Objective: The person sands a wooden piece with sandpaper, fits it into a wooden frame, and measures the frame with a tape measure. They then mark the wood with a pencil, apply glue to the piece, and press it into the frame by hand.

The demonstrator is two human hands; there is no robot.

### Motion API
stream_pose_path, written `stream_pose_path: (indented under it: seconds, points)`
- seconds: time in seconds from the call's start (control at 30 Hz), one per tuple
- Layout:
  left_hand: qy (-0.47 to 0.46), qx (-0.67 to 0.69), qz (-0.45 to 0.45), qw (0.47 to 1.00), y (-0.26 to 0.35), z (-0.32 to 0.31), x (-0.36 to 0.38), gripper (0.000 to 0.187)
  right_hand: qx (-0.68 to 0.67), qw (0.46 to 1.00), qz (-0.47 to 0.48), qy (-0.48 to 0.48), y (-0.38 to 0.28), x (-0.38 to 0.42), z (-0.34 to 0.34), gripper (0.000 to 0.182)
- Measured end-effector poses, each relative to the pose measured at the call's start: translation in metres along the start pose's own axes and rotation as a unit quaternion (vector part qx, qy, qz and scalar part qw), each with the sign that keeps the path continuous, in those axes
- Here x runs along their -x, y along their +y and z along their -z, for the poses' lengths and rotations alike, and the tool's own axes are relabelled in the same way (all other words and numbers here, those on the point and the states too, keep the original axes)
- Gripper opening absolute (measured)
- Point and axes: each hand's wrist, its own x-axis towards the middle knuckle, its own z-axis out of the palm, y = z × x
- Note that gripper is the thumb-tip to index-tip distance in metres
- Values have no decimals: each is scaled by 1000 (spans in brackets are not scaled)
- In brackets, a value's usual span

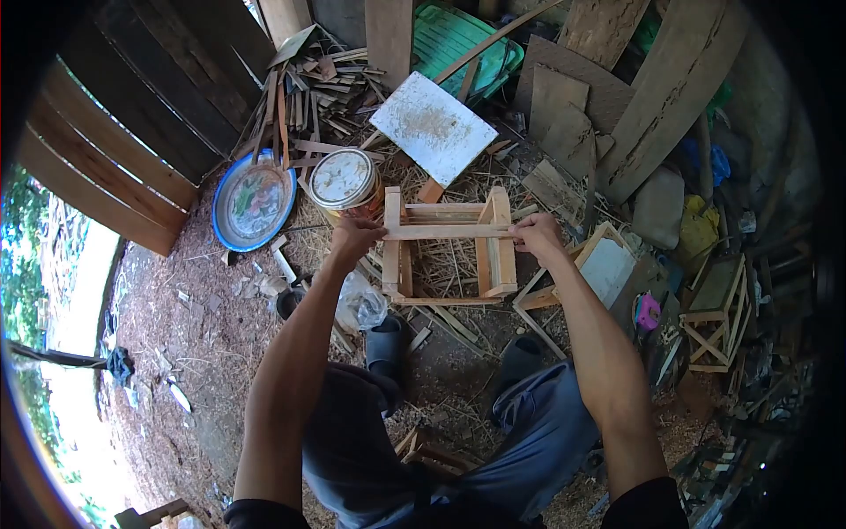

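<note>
A thin wooden slat (449, 232) lies across a small wooden frame (392, 264), spanning its two sides. At the slat's left end, my left hand (355, 238) pinches it between thumb and fingers. My right hand (538, 236) pinches the opposite end in the same way. The frame stands on straw-littered ground between my feet and a white board, and its open middle shows the straw below. Just beyond my left hand stands a round bucket (344, 181) with a dirty white lid.
A blue-rimmed tray (254, 201) lies at left, near stacked wood scraps (330, 93). Behind the frame is a white board (434, 126). Wooden pieces around a pale panel (606, 269) lie at right, with a small wooden stool-like frame (716, 313) farther out. A knife (179, 394) rests on the ground.
</note>
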Motion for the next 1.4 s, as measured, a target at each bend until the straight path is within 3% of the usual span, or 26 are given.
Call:
stream_pose_path:
  seconds: [0.43,0.7,0.9,1.4]
  points:
    - [20,-14,-26,999,-3,-1,1,28,-1,999,-28,-28,-4,3,3,9]
    - [24,29,-20,999,-2,-1,3,26,-5,993,-114,-14,-5,-4,13,17]
    - [9,16,-21,1000,-5,1,2,25,44,994,-71,-72,-12,12,10,19]
    - [34,4,1,999,4,0,9,30,25,995,-85,-43,-6,6,5,17]
